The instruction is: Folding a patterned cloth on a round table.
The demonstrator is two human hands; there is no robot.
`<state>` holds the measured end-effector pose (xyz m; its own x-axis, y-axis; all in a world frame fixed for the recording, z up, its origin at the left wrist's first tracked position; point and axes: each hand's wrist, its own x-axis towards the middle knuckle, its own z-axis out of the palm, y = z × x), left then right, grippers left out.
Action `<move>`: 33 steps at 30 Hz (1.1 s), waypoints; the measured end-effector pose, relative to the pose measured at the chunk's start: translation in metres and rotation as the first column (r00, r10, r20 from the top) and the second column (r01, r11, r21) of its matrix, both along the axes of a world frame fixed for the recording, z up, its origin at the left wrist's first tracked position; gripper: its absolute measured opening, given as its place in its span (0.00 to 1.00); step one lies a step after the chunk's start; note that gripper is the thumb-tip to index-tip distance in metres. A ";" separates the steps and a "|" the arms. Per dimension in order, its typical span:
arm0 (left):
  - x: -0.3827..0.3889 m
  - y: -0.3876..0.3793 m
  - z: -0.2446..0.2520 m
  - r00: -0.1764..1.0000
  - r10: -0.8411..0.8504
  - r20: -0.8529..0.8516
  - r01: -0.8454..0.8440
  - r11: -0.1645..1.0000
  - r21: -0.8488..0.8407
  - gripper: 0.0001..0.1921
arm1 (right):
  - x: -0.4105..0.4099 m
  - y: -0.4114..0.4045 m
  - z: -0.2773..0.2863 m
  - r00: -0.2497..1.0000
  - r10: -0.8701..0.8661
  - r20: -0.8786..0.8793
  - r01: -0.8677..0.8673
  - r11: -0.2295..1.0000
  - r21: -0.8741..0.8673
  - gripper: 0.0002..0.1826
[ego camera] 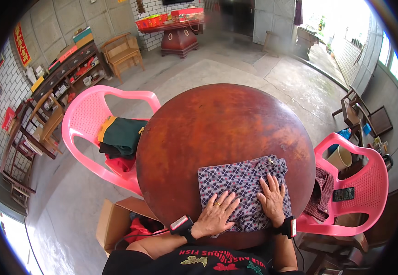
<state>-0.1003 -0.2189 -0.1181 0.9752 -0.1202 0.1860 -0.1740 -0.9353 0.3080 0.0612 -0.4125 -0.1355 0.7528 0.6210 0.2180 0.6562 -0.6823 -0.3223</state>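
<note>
A patterned garment (233, 175), blue and grey with small red marks, lies folded flat on a round wooden table (219, 120). My left hand (216, 215) rests palm down on its lower left part, fingers spread. Farther right, my right hand (271, 197) lies on the same cloth, also with fingers apart. Neither hand grips the fabric. The garment's upper right corner shows what looks like a collar or folded edge. Each wrist carries a strapped black device with a cable.
Left of the table, a pink plastic chair (82, 113) holds folded clothes (121, 134). On the right, another pink chair (367, 192) bears a checked garment (321, 194) and a phone (344, 194). A cardboard box (111, 223) with clothes stands at the lower left.
</note>
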 end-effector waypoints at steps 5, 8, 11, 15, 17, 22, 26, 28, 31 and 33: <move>0.000 0.000 -0.005 1.000 0.002 0.017 -0.002 1.000 0.005 0.45 | 0.000 0.000 -0.002 1.000 0.018 -0.017 -0.018 1.000 0.012 0.30; -0.001 -0.001 -0.013 1.000 -0.005 0.030 0.004 0.999 0.037 0.44 | 0.011 0.000 -0.001 0.996 0.086 -0.025 -0.085 0.996 0.034 0.30; -0.007 -0.014 -0.018 1.000 0.019 0.024 -0.019 1.000 0.025 0.42 | 0.034 0.004 0.002 0.971 0.234 -0.059 -0.232 0.972 0.033 0.30; -0.012 -0.024 -0.023 0.997 -0.043 0.061 0.052 0.988 -0.148 0.38 | 0.069 0.010 0.011 0.903 0.402 -0.151 -0.399 0.915 0.055 0.25; -0.005 -0.016 -0.012 0.961 -0.250 -0.123 0.183 0.900 -0.396 0.33 | 0.078 0.021 0.028 0.841 0.482 -0.245 -0.481 0.874 0.068 0.24; -0.001 0.011 -0.014 0.971 0.077 0.226 -0.079 0.997 -0.001 0.33 | 0.038 0.071 0.044 0.939 0.344 -0.027 -0.340 0.911 -0.231 0.26; 0.004 0.026 -0.017 0.950 0.214 0.226 -0.236 0.969 0.076 0.39 | 0.019 0.090 0.026 0.854 0.519 -0.023 -0.514 0.838 -0.186 0.32; 0.005 0.026 -0.017 0.956 0.224 0.188 -0.248 0.962 0.116 0.42 | 0.024 0.088 0.024 0.848 0.528 -0.044 -0.527 0.832 -0.173 0.32; 0.006 0.025 -0.016 0.959 0.219 0.183 -0.245 0.960 0.133 0.42 | 0.037 0.082 0.025 0.857 0.516 -0.020 -0.508 0.836 -0.206 0.34; 0.004 0.025 -0.012 0.962 0.219 0.166 -0.240 0.964 0.117 0.42 | 0.048 0.073 0.033 0.885 0.465 0.007 -0.450 0.860 -0.242 0.33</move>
